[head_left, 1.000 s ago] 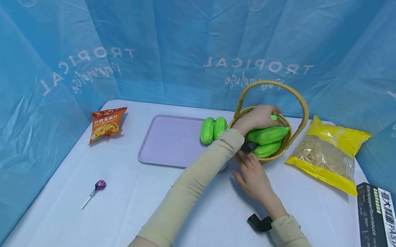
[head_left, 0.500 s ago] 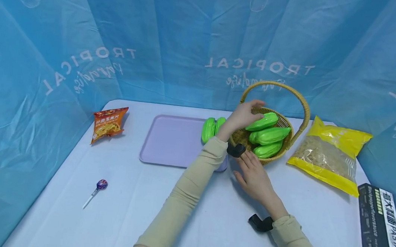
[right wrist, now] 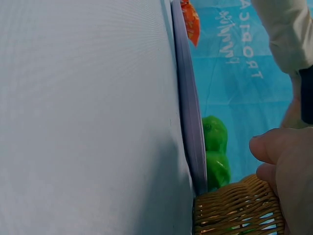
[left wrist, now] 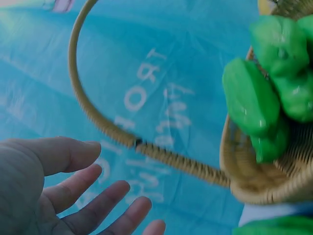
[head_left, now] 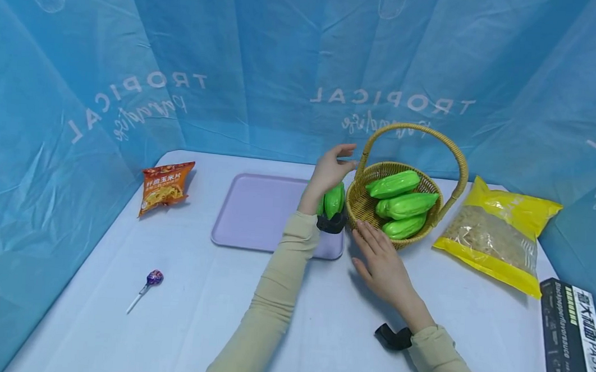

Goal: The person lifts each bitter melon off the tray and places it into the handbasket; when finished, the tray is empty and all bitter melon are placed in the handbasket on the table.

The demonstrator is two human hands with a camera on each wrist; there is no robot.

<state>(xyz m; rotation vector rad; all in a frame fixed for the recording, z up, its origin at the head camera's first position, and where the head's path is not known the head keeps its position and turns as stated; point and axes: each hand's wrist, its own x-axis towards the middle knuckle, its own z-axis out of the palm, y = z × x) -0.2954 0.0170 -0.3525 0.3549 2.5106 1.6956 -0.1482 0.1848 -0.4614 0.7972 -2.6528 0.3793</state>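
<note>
My left hand (head_left: 331, 168) hangs with spread fingers above the right end of a lilac tray (head_left: 248, 211), left of a wicker basket (head_left: 360, 209). Nothing is in its fingers, and in the left wrist view the basket's handle (left wrist: 186, 166) lies beyond them. Several glossy, bright green, ribbed fruit shapes (head_left: 410, 204) with pointed ends lie in the basket. More of these green shapes (head_left: 334, 199) rest on the tray, partly hidden behind my left hand and wrist. The straight fingers of my right hand (head_left: 382, 266) rest against the basket's near left rim.
An orange snack bag (head_left: 165, 187) lies at the far left of the white table, with a lollipop (head_left: 149, 285) nearer the front. Right of the basket are a yellow bag (head_left: 498, 233) and a black pasta box (head_left: 568, 340). Blue curtain surrounds the table's back and sides.
My left hand has let go of a green fruit shape in the basket, risen out, and moved left over the tray. My right hand has stayed at the basket's rim.
</note>
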